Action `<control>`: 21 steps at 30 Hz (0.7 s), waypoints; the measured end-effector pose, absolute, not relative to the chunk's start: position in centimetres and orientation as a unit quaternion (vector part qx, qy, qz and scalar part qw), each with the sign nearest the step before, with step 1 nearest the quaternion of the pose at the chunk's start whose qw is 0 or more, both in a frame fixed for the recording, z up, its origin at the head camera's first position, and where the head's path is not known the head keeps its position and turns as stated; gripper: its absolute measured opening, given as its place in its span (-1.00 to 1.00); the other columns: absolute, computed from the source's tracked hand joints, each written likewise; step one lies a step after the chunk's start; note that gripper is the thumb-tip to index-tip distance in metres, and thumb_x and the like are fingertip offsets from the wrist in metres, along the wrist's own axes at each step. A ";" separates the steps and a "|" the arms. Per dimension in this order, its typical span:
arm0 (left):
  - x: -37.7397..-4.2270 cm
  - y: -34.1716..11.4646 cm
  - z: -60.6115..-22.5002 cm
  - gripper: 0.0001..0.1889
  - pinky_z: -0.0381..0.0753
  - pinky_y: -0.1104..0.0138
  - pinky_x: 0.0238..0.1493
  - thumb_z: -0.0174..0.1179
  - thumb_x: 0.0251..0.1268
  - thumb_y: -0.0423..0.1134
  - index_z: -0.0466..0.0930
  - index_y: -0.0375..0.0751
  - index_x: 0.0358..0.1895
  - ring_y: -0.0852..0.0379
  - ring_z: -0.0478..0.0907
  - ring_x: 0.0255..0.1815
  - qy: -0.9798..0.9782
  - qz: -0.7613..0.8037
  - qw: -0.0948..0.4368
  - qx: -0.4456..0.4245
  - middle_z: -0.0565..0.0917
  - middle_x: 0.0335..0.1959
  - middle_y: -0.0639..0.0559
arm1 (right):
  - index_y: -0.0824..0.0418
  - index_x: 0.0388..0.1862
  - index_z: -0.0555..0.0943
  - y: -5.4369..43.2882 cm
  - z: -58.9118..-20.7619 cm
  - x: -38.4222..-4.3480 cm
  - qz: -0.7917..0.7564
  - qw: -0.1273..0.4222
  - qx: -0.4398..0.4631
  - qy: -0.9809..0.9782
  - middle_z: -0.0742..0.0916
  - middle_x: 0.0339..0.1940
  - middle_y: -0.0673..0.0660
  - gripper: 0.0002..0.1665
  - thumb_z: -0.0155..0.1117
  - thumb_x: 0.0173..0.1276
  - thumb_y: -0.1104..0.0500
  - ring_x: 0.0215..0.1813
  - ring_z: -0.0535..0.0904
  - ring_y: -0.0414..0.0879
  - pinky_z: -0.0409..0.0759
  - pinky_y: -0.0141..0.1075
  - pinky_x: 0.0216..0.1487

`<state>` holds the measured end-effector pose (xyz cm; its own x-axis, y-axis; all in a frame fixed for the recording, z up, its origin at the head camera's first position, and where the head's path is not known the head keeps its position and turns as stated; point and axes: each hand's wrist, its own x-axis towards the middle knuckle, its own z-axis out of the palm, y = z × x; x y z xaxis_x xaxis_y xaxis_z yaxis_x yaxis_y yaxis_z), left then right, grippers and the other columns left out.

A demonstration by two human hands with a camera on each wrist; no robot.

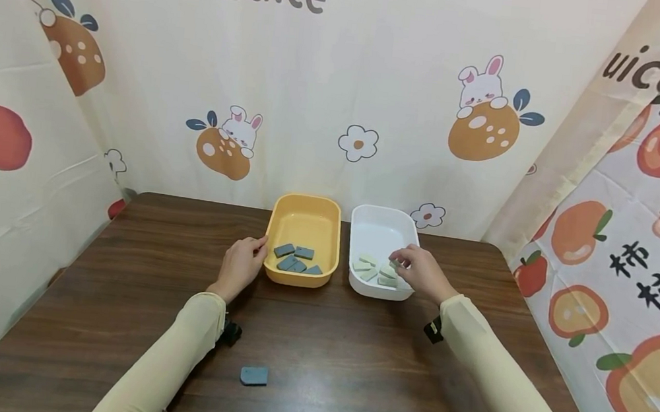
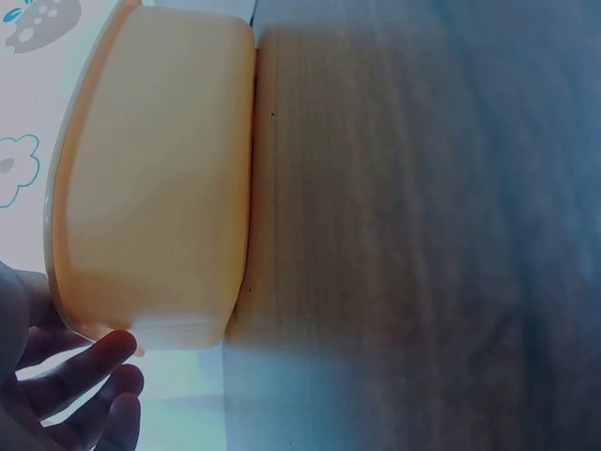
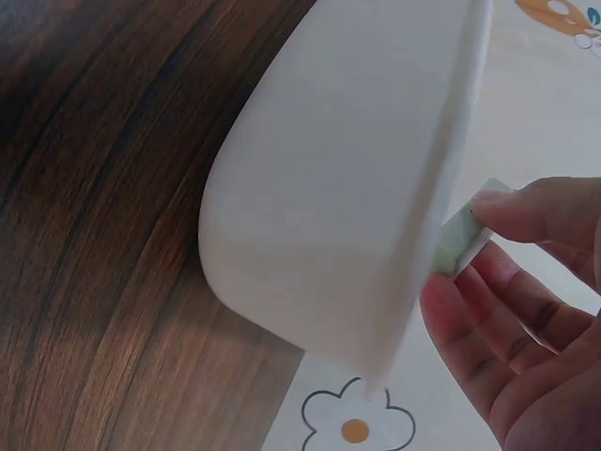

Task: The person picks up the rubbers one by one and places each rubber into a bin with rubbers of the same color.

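My right hand [image 1: 420,272] is over the right side of the white plastic bin [image 1: 384,219]. Its thumb and fingers pinch a pale green tile [image 3: 463,230] just beyond the bin's rim in the right wrist view. More pale green tiles [image 1: 368,261] lie in the front half of that bin. At the left rim of the yellow plastic bin [image 1: 306,222], my left hand [image 1: 241,265] holds the edge with its fingertips; the thumb's contact is hidden in the left wrist view. Several blue-grey tiles [image 1: 304,252] lie in the yellow bin.
A single blue-grey tile [image 1: 254,376] lies on the dark wooden table [image 1: 345,360], nearer to me than both bins. The bins stand side by side at the table's back edge, before a printed curtain [image 1: 318,85]. Another curtain [image 1: 638,229] hangs along the right side.
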<state>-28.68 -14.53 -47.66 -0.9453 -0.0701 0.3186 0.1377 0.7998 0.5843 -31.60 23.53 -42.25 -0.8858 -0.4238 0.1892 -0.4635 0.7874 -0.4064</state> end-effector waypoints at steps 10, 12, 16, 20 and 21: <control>-28.7 -14.5 -47.7 -0.64 0.56 0.04 -0.11 0.09 0.42 -0.23 0.58 -0.22 0.21 -0.13 0.58 -0.13 -0.933 -0.324 0.159 -0.018 0.71 -0.04 -0.20 | 0.32 -0.12 0.72 23.4 -43.7 -33.5 0.209 0.022 0.200 -0.957 0.67 -0.31 0.21 -0.76 0.25 0.24 0.34 -0.25 0.55 0.02 0.51 -0.18 -0.23; -28.7 -14.5 -47.7 -0.64 0.56 0.04 -0.11 0.09 0.41 -0.23 0.58 -0.22 0.20 -0.13 0.58 -0.13 -0.932 -0.324 0.161 -0.019 0.71 -0.05 -0.20 | 0.32 -0.11 0.72 23.3 -44.1 -33.8 0.200 0.023 0.196 -0.960 0.67 -0.30 0.22 -0.76 0.26 0.25 0.34 -0.25 0.56 0.03 0.52 -0.14 -0.20; -28.6 -14.5 -47.6 -0.64 0.55 0.04 -0.11 0.10 0.41 -0.24 0.58 -0.22 0.20 -0.13 0.58 -0.14 -0.931 -0.326 0.161 -0.019 0.71 -0.05 -0.20 | 0.32 -0.11 0.72 22.9 -44.3 -34.2 0.178 0.034 0.192 -0.964 0.67 -0.26 0.26 -0.75 0.24 0.25 0.34 -0.21 0.59 0.09 0.55 -0.04 -0.11; -28.6 -14.6 -47.5 -0.64 0.55 0.03 -0.12 0.10 0.41 -0.24 0.58 -0.24 0.20 -0.14 0.58 -0.14 -0.931 -0.325 0.164 -0.019 0.72 -0.06 -0.21 | 0.33 -0.08 0.71 22.4 -44.5 -34.6 0.174 0.022 0.174 -0.969 0.67 -0.20 0.31 -0.73 0.20 0.26 0.36 -0.12 0.61 0.16 0.56 0.02 0.00; -28.6 -14.6 -47.5 -0.64 0.55 0.02 -0.12 0.10 0.41 -0.25 0.59 -0.24 0.20 -0.14 0.59 -0.15 -0.931 -0.326 0.164 -0.018 0.72 -0.06 -0.21 | 0.34 -0.08 0.71 22.2 -44.6 -34.7 0.173 0.016 0.170 -0.970 0.67 -0.18 0.31 -0.71 0.19 0.25 0.37 -0.10 0.61 0.17 0.55 0.02 0.02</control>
<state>-28.56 -14.61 -47.51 -0.9456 -0.0739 0.3168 0.1398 0.7871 0.6008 -34.67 22.25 -44.55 -0.9420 -0.3237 0.0891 -0.3345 0.8826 -0.3304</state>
